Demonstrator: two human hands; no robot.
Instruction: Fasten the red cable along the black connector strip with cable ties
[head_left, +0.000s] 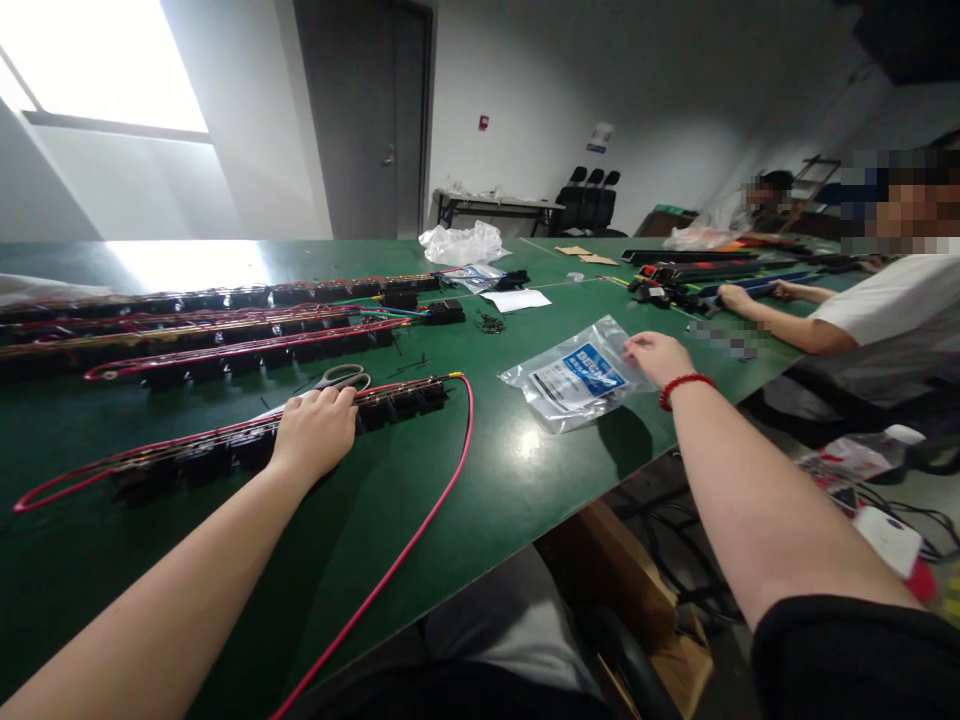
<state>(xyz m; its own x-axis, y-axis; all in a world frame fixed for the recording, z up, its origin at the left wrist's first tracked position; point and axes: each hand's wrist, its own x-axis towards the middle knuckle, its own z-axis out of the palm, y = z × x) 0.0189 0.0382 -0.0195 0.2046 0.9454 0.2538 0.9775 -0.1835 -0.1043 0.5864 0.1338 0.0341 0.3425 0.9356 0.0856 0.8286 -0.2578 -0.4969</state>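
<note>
My left hand [316, 430] is clasping a wired strip [244, 447]; beside my right hand [661, 358], closure unclear, a plastic bag [571, 378] is lying.

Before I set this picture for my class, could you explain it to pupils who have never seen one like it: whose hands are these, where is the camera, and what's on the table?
These are a person's own bare hands, not a machine's. The camera is worn on that person's head, looking forward and down. The left hand rests on a long black strip with wires along it. A red wire curves from its end down over the edge of the green table. The right hand has its fingertips at a labelled plastic bag; how firmly is hard to tell. Scissors and more strips lie beyond the left hand. Another person's hand appears farther right.
</note>
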